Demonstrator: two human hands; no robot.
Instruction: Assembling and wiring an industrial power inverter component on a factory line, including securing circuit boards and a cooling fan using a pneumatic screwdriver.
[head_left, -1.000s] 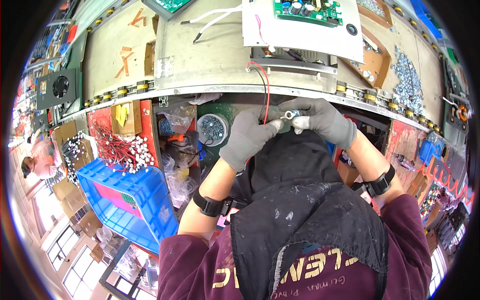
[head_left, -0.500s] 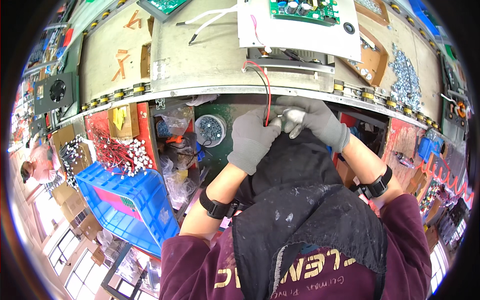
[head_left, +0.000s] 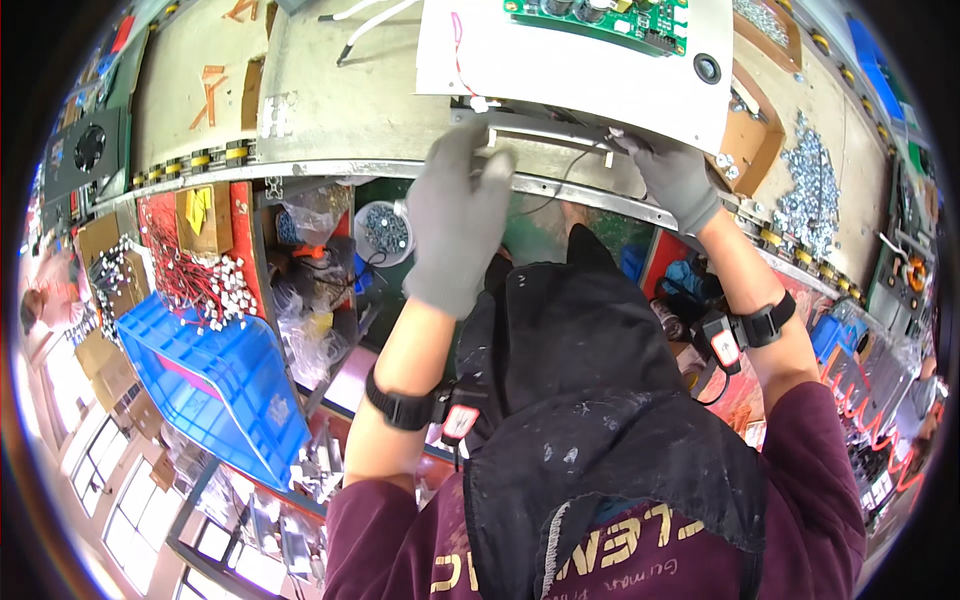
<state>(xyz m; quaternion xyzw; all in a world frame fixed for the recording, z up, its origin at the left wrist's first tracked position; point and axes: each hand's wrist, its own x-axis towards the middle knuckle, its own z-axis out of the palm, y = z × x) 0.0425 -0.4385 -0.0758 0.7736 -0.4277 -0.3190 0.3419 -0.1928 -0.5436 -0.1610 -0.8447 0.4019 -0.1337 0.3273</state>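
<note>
Two grey-gloved hands are at the near edge of a pale bench, seen from above. On its far side, slightly right of centre, lies a white panel carrying a green board on top, where its parts face up clear of the bench. Beneath the panel's near edge a metal frame sticks out — probably this overhang is what leaves room for fingers to get in.

The right hand is at the right end of that gap, palm down, its fingers partly under the panel. A thin dark wire runs from beside those fingertips, curving left and near across the metal rail. The hand seems placed there to manage the wire's end, but whether the fingers pinch it cannot be told.

The left hand is raised over the rail, in front of the frame's left end. Its thumb stands apart from the fingers, with nothing visible between them; blur hides whether it touches the frame.

Loose screws lie to the right past a cardboard tray, and a white tub of more sits left, below the rail — both presumably there for easy reach.
</note>
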